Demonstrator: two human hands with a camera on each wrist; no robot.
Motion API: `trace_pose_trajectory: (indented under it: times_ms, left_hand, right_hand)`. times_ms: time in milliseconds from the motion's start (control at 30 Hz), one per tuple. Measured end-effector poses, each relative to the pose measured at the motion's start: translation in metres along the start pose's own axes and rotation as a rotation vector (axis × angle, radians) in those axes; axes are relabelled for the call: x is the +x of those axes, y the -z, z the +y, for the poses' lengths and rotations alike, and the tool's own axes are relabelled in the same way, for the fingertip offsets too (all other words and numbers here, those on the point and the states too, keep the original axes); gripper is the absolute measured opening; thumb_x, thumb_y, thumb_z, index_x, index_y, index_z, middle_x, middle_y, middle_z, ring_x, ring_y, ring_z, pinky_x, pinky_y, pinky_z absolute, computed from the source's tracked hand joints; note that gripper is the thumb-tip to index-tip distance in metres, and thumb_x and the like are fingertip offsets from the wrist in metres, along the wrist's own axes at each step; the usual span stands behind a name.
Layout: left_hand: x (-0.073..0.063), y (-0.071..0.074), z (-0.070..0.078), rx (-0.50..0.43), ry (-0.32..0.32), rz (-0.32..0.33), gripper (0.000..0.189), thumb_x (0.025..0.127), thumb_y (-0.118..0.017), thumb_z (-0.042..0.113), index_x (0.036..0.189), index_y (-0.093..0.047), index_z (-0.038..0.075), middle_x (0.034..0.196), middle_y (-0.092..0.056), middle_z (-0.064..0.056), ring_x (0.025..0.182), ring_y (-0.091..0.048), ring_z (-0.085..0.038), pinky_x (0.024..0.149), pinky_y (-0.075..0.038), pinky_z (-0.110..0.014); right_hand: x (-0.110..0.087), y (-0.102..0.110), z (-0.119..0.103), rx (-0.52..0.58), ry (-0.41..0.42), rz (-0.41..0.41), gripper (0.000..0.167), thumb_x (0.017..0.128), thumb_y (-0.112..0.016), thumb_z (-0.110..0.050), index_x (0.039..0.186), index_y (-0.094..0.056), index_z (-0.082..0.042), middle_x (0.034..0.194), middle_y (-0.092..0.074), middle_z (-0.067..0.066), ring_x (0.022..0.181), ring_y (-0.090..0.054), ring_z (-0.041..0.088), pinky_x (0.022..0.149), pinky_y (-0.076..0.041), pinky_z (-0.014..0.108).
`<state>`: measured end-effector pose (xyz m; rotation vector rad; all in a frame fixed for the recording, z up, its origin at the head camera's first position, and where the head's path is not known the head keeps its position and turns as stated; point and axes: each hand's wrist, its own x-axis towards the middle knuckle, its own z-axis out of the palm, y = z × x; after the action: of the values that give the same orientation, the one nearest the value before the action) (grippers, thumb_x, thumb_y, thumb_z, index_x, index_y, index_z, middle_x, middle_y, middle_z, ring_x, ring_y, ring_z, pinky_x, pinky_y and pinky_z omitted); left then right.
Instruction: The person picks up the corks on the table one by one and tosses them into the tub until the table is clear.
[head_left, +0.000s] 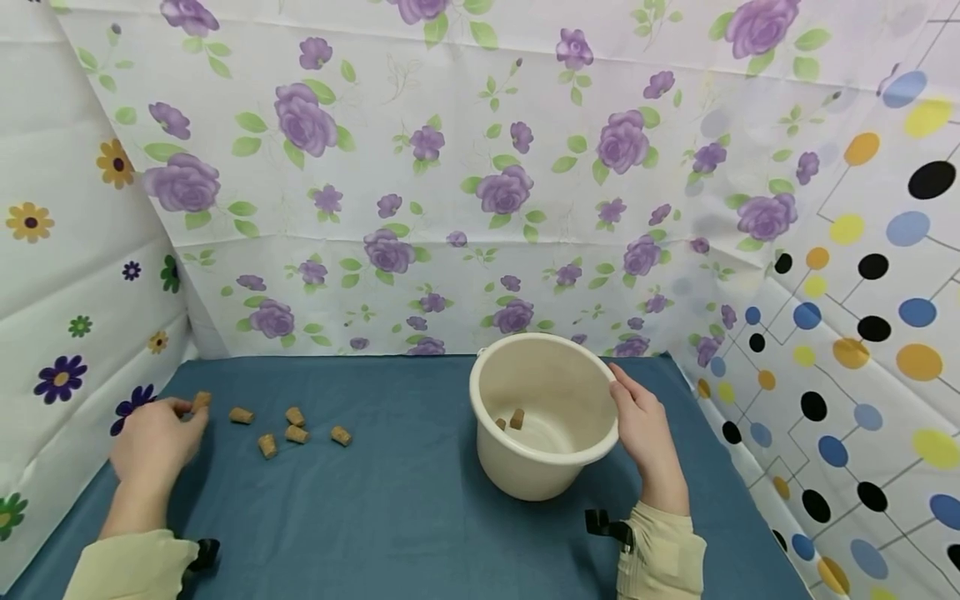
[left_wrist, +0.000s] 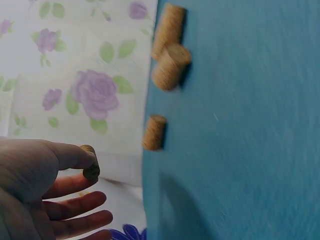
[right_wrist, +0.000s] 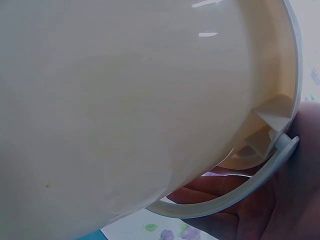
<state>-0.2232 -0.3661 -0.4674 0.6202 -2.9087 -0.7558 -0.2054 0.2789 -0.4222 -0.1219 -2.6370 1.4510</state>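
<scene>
My left hand [head_left: 156, 440] pinches a cork [head_left: 201, 401] between thumb and forefinger, at the left edge of the blue cloth. In the left wrist view that cork [left_wrist: 90, 163] is held up, with the other fingers spread loosely below it. Several more corks [head_left: 297, 434] lie scattered to the right of this hand. Right of the middle stands a cream bucket [head_left: 525, 475] with two corks [head_left: 517, 418] visible inside. My right hand [head_left: 647, 429] grips the bucket's right rim. The right wrist view shows the bucket wall [right_wrist: 125, 100] large, its handle [right_wrist: 225, 202] hanging near the fingers.
A blue cloth [head_left: 390, 517] covers the table. Purple-flowered sheeting [head_left: 450, 167] hangs along the back edge, with a flower-patterned sheet [head_left: 75, 275] at the left and a dotted one [head_left: 862, 350] at the right. Black straps [head_left: 607, 527] sit at both wrists.
</scene>
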Motion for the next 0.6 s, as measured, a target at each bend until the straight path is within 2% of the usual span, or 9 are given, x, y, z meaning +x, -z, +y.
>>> trace_pose_trajectory:
  times_ms: [300, 400, 600]
  left_hand:
    - [-0.011, 0.003, 0.024, -0.047, -0.077, 0.064, 0.054, 0.108, -0.06, 0.039, 0.137, -0.065, -0.006, 0.133, -0.061, -0.036, 0.092, -0.065, -0.047, 0.06, -0.052, -0.051]
    - [-0.017, 0.003, 0.035, -0.076, -0.103, 0.077, 0.055, 0.108, -0.06, 0.04, 0.139, -0.065, -0.005, 0.136, -0.06, -0.035, 0.098, -0.065, -0.049, 0.061, -0.052, -0.052]
    - [-0.035, 0.0, 0.063, -0.125, -0.186, 0.124, 0.051, 0.109, -0.061, 0.037, 0.138, -0.067, -0.003, 0.14, -0.057, -0.034, 0.115, -0.059, -0.052, 0.072, -0.053, -0.059]
  right_hand:
    - [0.0, -0.001, 0.001, -0.003, 0.002, -0.002, 0.059, 0.117, -0.034, -0.047, 0.169, -0.036, -0.019, 0.161, -0.048, 0.022, 0.135, -0.06, 0.04, 0.101, -0.055, 0.053]
    - [0.001, -0.001, 0.001, -0.008, 0.007, 0.004, 0.059, 0.117, -0.035, -0.047, 0.168, -0.037, -0.019, 0.16, -0.05, 0.022, 0.132, -0.062, 0.04, 0.098, -0.056, 0.051]
    - [0.0, -0.001, -0.001, -0.005, 0.003, 0.001, 0.058, 0.117, -0.035, -0.047, 0.168, -0.037, -0.02, 0.16, -0.049, 0.021, 0.133, -0.062, 0.039, 0.1, -0.055, 0.051]
